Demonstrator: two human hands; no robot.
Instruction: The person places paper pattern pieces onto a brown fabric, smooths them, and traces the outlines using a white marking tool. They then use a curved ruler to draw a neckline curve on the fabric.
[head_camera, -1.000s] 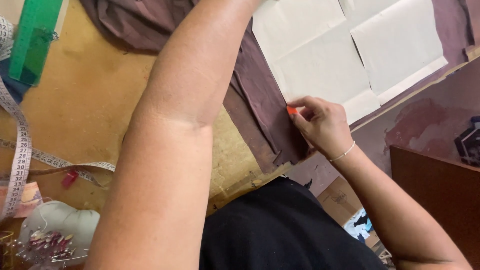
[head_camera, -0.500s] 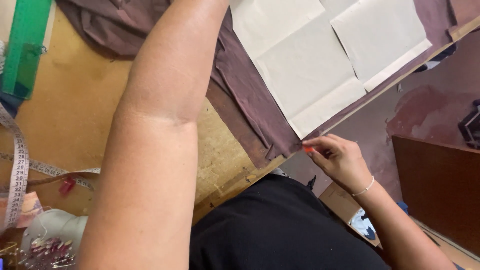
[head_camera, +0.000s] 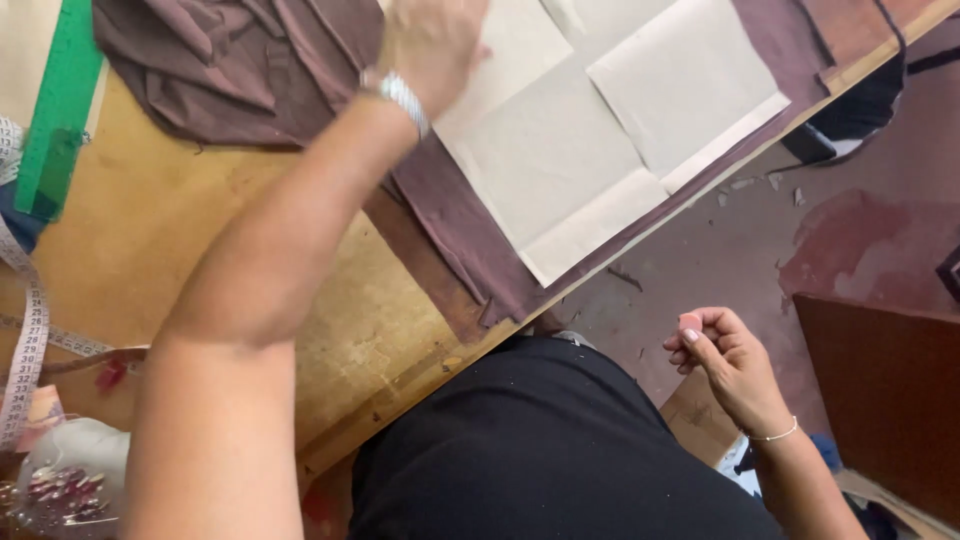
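The wooden worktop (head_camera: 150, 230) carries brown fabric (head_camera: 230, 70) spread from its far side to the near edge. A green ruler (head_camera: 60, 110) lies at the left edge. A measuring tape (head_camera: 25, 350) curves along the near-left corner.

Clear plastic bag (head_camera: 60, 480) of dark red bits at table's near-left corner

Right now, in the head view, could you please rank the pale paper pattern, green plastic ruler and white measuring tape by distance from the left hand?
1. Pale paper pattern, directly under the left hand.
2. Green plastic ruler, far left.
3. White measuring tape, lower left edge.
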